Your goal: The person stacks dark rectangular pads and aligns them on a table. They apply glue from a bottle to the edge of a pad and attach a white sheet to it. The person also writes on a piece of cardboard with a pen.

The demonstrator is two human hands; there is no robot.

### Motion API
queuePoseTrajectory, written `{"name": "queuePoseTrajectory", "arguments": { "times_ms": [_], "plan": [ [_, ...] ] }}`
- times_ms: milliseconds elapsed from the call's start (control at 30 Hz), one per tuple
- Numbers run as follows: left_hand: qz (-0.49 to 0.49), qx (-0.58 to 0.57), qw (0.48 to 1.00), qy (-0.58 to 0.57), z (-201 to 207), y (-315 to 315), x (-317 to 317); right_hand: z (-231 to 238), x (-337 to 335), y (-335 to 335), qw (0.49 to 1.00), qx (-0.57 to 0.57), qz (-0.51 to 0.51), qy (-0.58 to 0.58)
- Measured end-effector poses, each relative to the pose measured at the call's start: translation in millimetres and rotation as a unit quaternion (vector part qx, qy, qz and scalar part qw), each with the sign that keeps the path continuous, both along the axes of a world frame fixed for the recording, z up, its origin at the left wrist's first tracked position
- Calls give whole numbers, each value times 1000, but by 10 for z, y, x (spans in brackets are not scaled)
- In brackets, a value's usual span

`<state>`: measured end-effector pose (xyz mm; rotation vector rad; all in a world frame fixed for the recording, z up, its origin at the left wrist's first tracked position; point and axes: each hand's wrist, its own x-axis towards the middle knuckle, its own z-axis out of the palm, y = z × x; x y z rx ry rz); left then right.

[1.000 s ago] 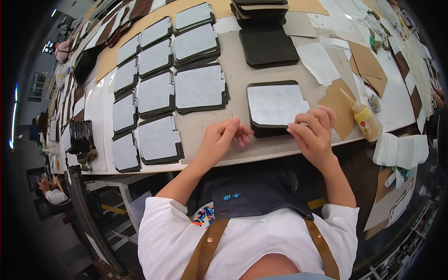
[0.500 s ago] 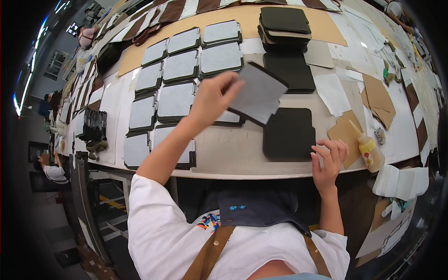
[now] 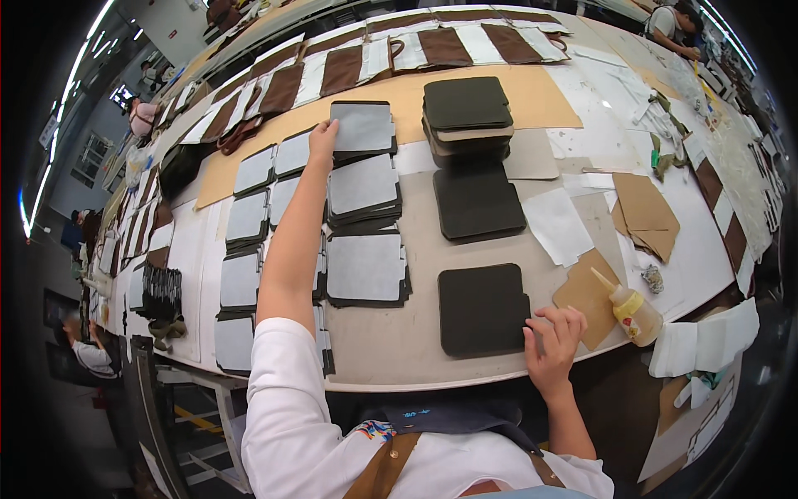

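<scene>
My left hand (image 3: 324, 143) reaches far over the table, its fingers closed on the left edge of a grey-faced panel with a black border (image 3: 362, 126). That panel lies on or just over the farthest stack of the right-hand column. Similar grey-faced panels (image 3: 364, 185) sit in stacks, in rows and columns; my left forearm hides part of the middle column. My right hand (image 3: 554, 345) is open, fingers loosely bent, with its fingertips at the right edge of a black panel pile (image 3: 484, 309) near the table's front.
Beyond that pile lie another black pile (image 3: 480, 202) and a taller stack (image 3: 466, 112). A yellow glue bottle (image 3: 637, 316) and tan pieces (image 3: 586, 295) are at right. Brown and white strips (image 3: 445, 47) line the back. Other people work farther off.
My left hand has carried the grey-faced panel away from me, from mid-table to the far stack. The right hand stays beside the near black pile. The view has tilted up.
</scene>
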<state>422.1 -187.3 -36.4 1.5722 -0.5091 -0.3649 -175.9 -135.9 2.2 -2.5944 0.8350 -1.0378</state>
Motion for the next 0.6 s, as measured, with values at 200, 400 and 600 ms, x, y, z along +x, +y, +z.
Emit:
{"name": "queuePoseTrajectory", "arguments": {
  "times_ms": [200,400,600],
  "plan": [
    [71,64,993,-70,-147,-25,312,-3,4,11,1000,10,5,-4],
    [165,172,878,-416,263,102,-274,-11,-8,4,1000,3,-4,-15],
    [-284,91,891,-342,1133,805,-2027,33,-260,-65,993,-42,-82,-68]
  ]
}}
